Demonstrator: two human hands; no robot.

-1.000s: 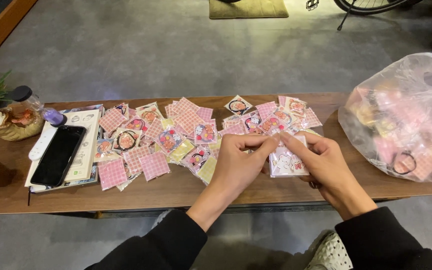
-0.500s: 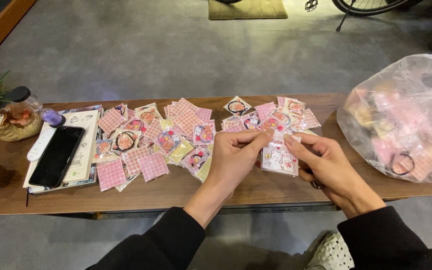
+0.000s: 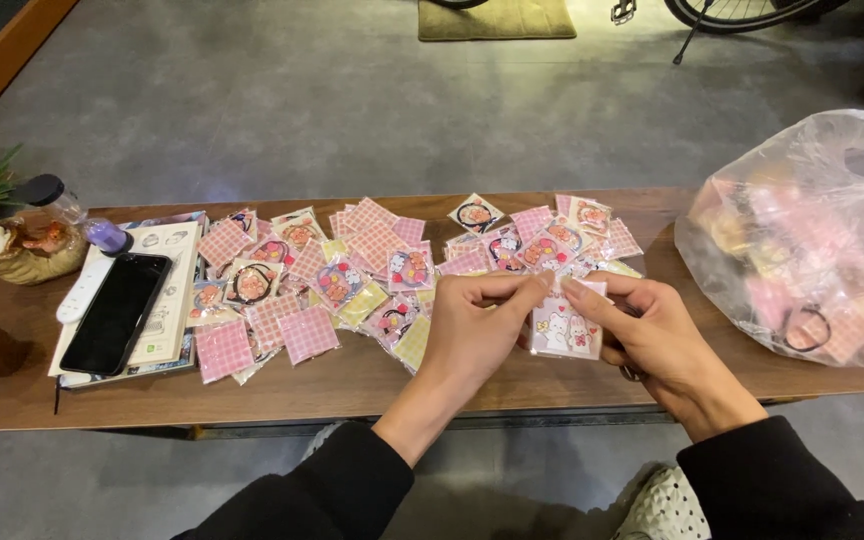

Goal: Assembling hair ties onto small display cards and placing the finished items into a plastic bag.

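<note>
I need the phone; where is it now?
The black phone lies on a booklet at the table's left end, beside a white remote.

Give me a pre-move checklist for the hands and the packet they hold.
1. Left hand pinching the top edge of the small clear packet with cartoon animal charms: ok.
2. Right hand pinching the same packet: ok.
3. Packet lifted off the long wooden table: cannot tell.
4. Packet opened: cannot tell; fingers cover its top.
5. Spread of pink checked packets lies apart from both hands' wrists: ok.
6. Large translucent plastic bag of pink packets standing wholly on the table: not ok; it overhangs the right end.
</note>
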